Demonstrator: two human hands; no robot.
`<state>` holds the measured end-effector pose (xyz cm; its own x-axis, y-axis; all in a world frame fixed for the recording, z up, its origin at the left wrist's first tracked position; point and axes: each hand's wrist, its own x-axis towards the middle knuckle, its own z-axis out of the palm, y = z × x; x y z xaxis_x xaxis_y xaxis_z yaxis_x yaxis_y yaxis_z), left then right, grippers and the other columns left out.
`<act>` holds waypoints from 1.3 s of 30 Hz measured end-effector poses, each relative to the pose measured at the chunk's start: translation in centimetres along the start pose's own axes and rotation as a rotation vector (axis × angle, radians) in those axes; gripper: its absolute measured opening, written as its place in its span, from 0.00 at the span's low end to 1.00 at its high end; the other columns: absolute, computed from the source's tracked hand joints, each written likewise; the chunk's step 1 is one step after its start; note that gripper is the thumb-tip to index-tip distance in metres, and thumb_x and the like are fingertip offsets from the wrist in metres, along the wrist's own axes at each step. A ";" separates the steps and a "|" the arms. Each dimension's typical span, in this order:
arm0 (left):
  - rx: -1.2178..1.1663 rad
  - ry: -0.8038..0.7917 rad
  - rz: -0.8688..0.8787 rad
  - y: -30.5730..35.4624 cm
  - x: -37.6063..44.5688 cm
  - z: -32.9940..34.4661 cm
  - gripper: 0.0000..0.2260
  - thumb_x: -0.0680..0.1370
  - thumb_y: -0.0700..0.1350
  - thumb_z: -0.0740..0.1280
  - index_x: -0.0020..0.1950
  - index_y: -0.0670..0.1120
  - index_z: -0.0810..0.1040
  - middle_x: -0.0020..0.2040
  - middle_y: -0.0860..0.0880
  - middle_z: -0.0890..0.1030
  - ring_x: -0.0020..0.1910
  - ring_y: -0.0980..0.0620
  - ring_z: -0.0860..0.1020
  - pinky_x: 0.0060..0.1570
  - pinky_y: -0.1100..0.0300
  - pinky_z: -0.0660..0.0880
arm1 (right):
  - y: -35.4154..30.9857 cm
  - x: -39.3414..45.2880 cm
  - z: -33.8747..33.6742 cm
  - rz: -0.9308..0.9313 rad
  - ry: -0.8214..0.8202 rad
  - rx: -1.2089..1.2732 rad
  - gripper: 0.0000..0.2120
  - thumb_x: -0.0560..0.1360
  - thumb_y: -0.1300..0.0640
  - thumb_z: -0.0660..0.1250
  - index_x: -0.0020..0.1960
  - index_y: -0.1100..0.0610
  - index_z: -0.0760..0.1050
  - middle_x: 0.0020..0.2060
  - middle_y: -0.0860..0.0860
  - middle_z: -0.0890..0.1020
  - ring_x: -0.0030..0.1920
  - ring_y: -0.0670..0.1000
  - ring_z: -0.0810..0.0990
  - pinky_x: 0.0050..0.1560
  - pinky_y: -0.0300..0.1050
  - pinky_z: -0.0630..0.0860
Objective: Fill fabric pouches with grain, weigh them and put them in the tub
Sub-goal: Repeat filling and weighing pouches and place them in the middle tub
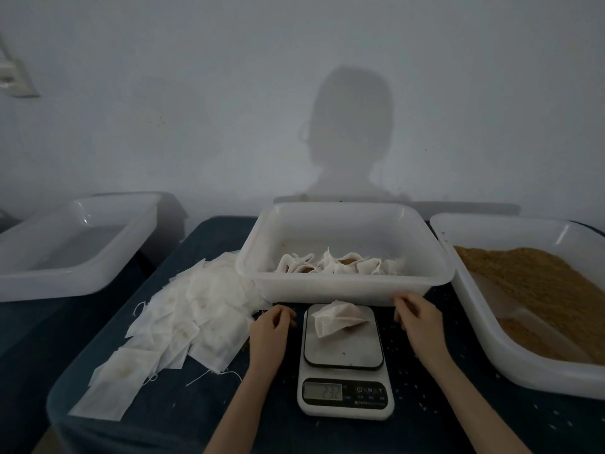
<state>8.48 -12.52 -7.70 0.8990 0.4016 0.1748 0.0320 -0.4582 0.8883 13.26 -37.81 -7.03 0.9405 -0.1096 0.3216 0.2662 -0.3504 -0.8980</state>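
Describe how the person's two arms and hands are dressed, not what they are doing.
Both forearms are bare, with no sleeve in view. The left hand and right hand wear no gloves. No ring, watch or bracelet shows in the dim light.

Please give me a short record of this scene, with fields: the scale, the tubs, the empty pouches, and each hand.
scale: one filled pouch lies on its plate; display dim
middle tub: filled pouches inside
right tub: loose grain
left tub: nothing visible inside
empty pouches: pile left of scale
left hand: beside scale, fingers loosely curled, holding nothing
right hand: beside scale, holding nothing
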 end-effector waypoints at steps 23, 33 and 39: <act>0.015 -0.040 0.028 -0.6 0.3 0.5 0.13 0.79 0.42 0.61 0.37 0.53 0.79 0.34 0.55 0.81 0.33 0.57 0.76 0.33 0.64 0.71 | -10.2 4.9 2.5 -0.242 -0.279 -0.153 0.06 0.76 0.60 0.69 0.41 0.58 0.81 0.25 0.43 0.78 0.25 0.40 0.75 0.31 0.28 0.69; 0.021 -0.048 0.034 -0.4 0.1 0.4 0.13 0.79 0.43 0.62 0.37 0.53 0.79 0.33 0.56 0.81 0.32 0.58 0.76 0.31 0.67 0.70 | -9.1 10.6 4.7 -0.194 -0.305 -0.566 0.11 0.77 0.62 0.61 0.49 0.57 0.83 0.43 0.58 0.82 0.43 0.56 0.78 0.48 0.48 0.74; 0.028 -0.055 0.029 -0.4 0.1 0.4 0.13 0.80 0.42 0.62 0.37 0.54 0.79 0.34 0.57 0.80 0.32 0.62 0.76 0.32 0.70 0.69 | -8.1 11.6 5.8 -0.073 -0.657 -0.903 0.13 0.75 0.64 0.59 0.50 0.62 0.82 0.50 0.59 0.83 0.50 0.58 0.80 0.51 0.46 0.75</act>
<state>8.72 -12.62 -8.19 0.9223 0.3442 0.1757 0.0175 -0.4914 0.8707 23.22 -30.84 2.24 0.9289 0.3576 -0.0961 0.3251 -0.9119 -0.2506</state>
